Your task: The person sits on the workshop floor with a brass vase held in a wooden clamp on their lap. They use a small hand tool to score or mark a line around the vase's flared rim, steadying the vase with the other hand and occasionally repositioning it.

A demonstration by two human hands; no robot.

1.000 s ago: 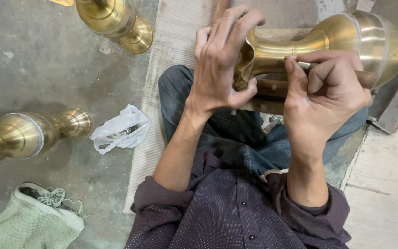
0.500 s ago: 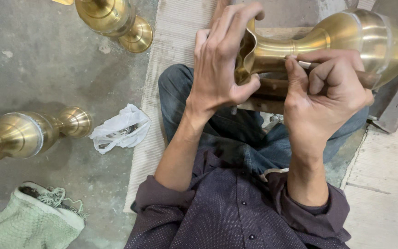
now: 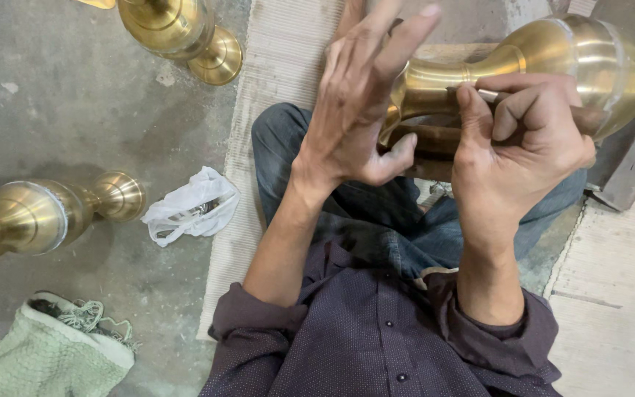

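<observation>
Bare concrete floor [image 3: 53, 110] holds two finished-looking brass vases [image 3: 45, 213], while over the lap a third brass vase [image 3: 553, 59] is mid-work, left hand [image 3: 361, 117] splayed open against its flared end, right hand [image 3: 523, 140] fisted around a thin tool.

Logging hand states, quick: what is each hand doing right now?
Left hand: open, fingers spread, palm and thumb against the flared end of the brass vessel.
Right hand: closed around a thin metal tool pressed to the vessel.
</observation>
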